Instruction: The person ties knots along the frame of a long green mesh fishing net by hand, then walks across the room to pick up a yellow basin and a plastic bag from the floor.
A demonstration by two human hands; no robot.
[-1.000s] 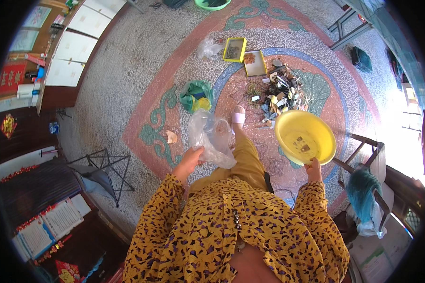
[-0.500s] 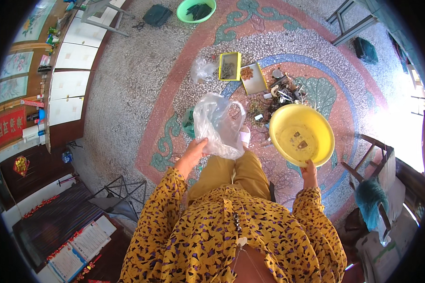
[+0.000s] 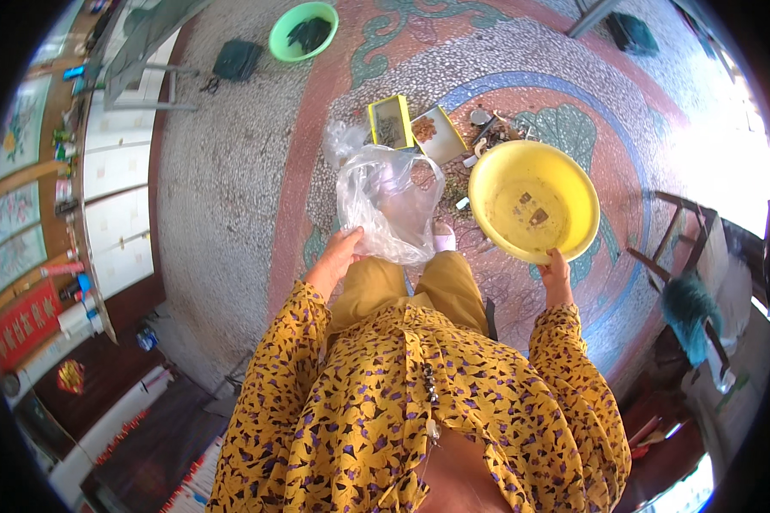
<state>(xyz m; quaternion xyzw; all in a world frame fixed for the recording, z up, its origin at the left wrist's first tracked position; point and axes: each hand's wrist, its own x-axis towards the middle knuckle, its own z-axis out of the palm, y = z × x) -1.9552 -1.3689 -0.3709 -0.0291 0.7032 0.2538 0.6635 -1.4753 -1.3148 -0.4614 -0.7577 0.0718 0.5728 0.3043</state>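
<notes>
A clear plastic bag [image 3: 393,205] hangs from my left hand [image 3: 338,259], whose fingers are closed on its near left edge. The bag's mouth gapes toward the far right. My right hand [image 3: 557,274] grips the near rim of a yellow basin [image 3: 577,192], which is tilted toward me. A few brown bits lie on the basin's bottom, with dirt marks around them. Beyond the basin, partly hidden by it, a pile of mixed small items [image 3: 498,132] lies on the floor. Left of that pile are an open tray with orange-brown pieces [image 3: 445,141] and a yellow-edged box [image 3: 391,121].
Another crumpled clear bag [image 3: 342,141] lies beside the yellow-edged box. A green basin [image 3: 304,32] with dark contents stands at the far left, near a dark green bundle [image 3: 237,60]. A wooden chair [image 3: 680,248] with a teal cloth is at the right. White cabinets [image 3: 115,162] line the left.
My view has shifted, and I have moved forward over the floor. The basin now covers more of the pile. Both hands keep their holds on the bag and the basin.
</notes>
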